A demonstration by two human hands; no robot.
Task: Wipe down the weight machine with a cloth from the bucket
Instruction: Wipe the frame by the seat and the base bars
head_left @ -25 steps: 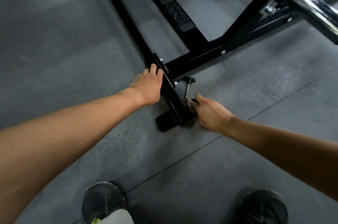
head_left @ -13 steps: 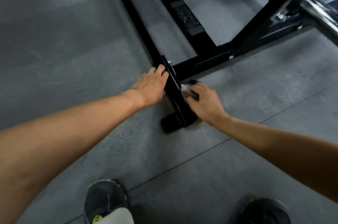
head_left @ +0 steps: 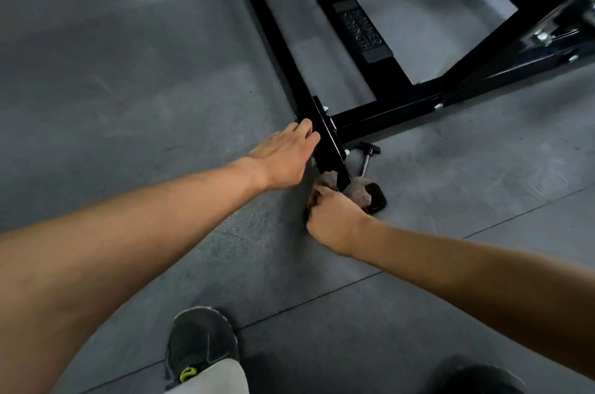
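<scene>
Dim, flat light, soft shadows, wide-angle bending and blur at edges.

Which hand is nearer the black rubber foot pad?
Right. The right hand is beside the black rubber foot pad, gripping a pinkish cloth; the left hand rests farther up the black metal bar.

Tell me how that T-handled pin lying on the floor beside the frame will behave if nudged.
The pin looks like solid metal, so probably stiff and heavy for its size. Its round shaft might roll, but the cross handle would likely stop it, making it pivot instead. On the smooth floor it may slide.
</scene>
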